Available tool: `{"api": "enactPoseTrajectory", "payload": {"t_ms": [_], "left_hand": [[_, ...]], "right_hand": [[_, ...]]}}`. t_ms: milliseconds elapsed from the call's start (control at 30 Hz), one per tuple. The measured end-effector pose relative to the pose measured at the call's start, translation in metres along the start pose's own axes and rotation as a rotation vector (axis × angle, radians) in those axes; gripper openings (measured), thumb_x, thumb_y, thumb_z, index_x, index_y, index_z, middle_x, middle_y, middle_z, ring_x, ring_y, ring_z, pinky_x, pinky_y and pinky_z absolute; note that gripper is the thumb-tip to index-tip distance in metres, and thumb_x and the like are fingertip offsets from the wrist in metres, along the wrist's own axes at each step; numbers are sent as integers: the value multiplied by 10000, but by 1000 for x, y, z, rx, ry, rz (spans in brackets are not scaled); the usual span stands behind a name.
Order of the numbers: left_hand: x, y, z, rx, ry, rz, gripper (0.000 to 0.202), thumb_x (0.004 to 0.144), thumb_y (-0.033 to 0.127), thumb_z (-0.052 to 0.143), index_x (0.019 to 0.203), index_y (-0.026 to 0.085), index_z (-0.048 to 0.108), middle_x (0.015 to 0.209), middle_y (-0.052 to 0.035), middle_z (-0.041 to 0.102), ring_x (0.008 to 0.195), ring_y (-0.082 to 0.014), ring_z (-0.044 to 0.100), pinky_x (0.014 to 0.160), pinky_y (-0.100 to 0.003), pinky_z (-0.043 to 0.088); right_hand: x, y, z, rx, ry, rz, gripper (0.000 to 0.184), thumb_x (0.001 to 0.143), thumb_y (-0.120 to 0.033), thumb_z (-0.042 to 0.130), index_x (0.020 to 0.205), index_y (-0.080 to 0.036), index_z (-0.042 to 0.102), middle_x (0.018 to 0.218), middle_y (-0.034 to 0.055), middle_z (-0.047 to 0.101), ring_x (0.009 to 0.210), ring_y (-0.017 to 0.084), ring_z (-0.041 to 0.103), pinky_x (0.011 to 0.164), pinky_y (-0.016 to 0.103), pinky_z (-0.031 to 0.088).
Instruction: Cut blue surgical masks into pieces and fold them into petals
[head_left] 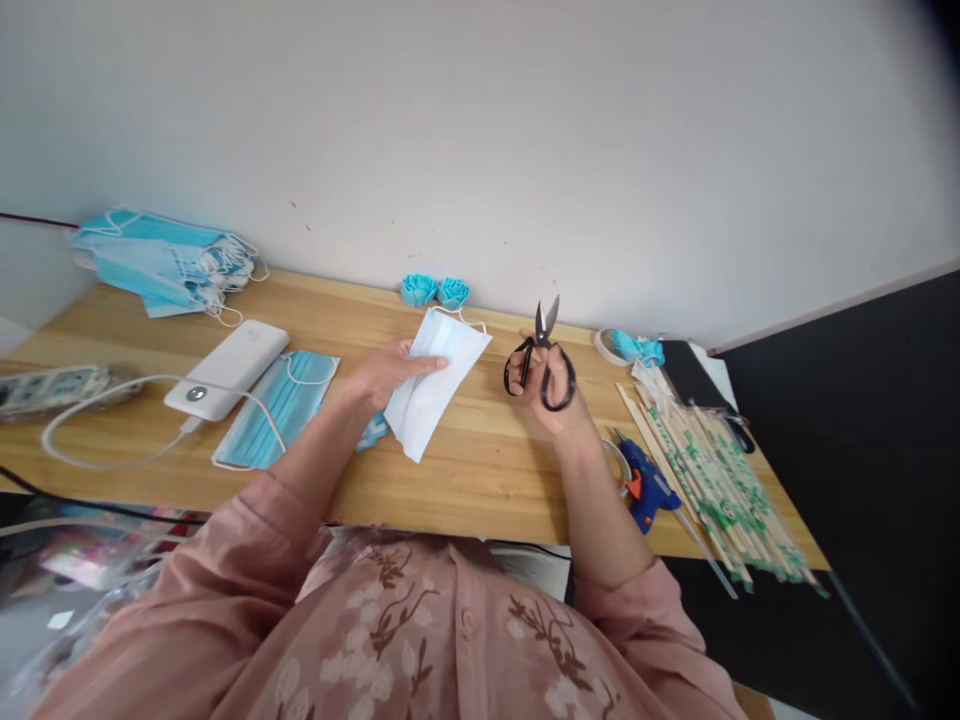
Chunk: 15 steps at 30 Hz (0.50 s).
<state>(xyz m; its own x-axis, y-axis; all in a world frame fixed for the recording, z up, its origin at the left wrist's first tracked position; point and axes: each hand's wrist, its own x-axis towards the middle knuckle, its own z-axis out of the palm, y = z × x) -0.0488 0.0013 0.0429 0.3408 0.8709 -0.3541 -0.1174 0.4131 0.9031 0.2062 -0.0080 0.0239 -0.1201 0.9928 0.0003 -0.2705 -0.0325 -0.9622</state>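
My left hand [390, 372] grips a white face mask [439, 385] by its left edge and holds it slightly above the wooden table [480, 470]. My right hand [546, 385] has its fingers through the black handles of a pair of scissors [541, 352]. The blades point up and stand slightly apart, just right of the mask. Two blue rosettes made of mask fabric [435, 291] sit by the wall behind the mask.
A blue mask [274, 410] and a white power bank [229, 368] with a cable lie to the left. A pile of blue masks [165, 262] sits at the far left. A blue glue gun [645, 487], wrapped chopsticks [712, 480] and a tape roll [622, 347] lie to the right.
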Motion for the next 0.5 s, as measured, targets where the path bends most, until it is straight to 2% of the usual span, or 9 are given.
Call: {"api": "enactPoseTrajectory", "payload": {"t_ms": [100, 233, 333, 500], "left_hand": [[2, 1, -5, -27, 91, 50, 579, 505, 464, 911, 930, 138, 690, 779, -34, 700, 629, -138, 583, 572, -245, 458], [6, -2, -10, 17, 165, 78, 555, 539, 509, 886, 905, 137, 699, 792, -39, 707, 645, -150, 598, 580, -255, 453], [8, -3, -12, 73, 178, 87, 545, 529, 518, 885, 863, 130, 696, 781, -42, 701, 637, -150, 596, 567, -249, 438], [6, -2, -12, 238, 171, 85, 520, 542, 536, 864, 807, 125, 687, 726, -33, 665, 587, -136, 564, 524, -238, 397]], "right_hand": [[-6, -8, 0, -61, -113, -2, 646, 805, -728, 557, 1215, -232, 618, 877, 48, 599, 753, 164, 556, 569, 273, 455], [-17, -17, 7, -368, -229, 65, 581, 818, -598, 652, 1201, -161, 645, 848, 59, 630, 631, 128, 518, 547, 270, 421], [-24, -23, 13, -492, -264, 89, 560, 832, -575, 648, 1185, -140, 668, 819, 64, 648, 572, 109, 496, 542, 272, 408], [-23, -22, 12, -521, -344, 81, 630, 826, -631, 625, 1219, -139, 664, 871, 82, 679, 591, 116, 511, 562, 277, 416]]}}
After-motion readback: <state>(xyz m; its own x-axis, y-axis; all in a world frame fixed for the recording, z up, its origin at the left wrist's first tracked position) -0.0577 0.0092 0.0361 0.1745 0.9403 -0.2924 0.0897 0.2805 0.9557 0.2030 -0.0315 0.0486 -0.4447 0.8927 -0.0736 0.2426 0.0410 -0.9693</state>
